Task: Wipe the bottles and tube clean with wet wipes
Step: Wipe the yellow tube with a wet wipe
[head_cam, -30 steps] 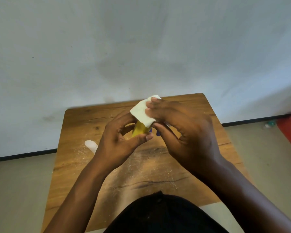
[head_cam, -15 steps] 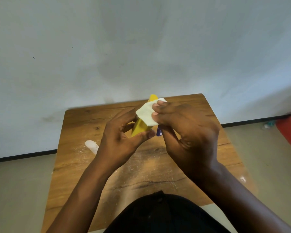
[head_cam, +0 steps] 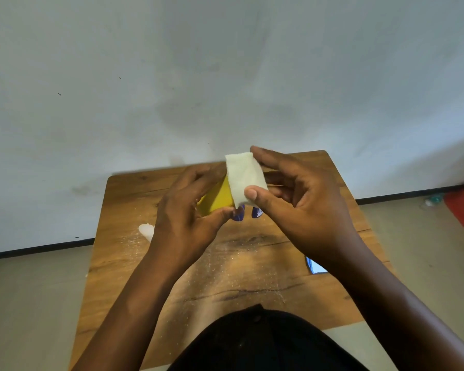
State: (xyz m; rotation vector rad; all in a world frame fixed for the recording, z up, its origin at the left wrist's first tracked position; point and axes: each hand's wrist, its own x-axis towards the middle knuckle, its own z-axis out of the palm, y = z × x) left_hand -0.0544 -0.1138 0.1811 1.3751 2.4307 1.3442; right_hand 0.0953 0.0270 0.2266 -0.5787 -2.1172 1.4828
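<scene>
Head view | left hand [head_cam: 188, 223] grip: yellow tube [head_cam: 216, 199] | right hand [head_cam: 303, 210] grip: wipe [head_cam: 243, 178]

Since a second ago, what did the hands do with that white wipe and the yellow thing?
The right hand turned palm-up and slid the white wet wipe along the yellow plastic tube, so more yellow shows beside it; its thumb now pinches the wipe from the front. The left hand kept gripping the tube. The brown wooden table and the white scrap on it stayed put.
</scene>
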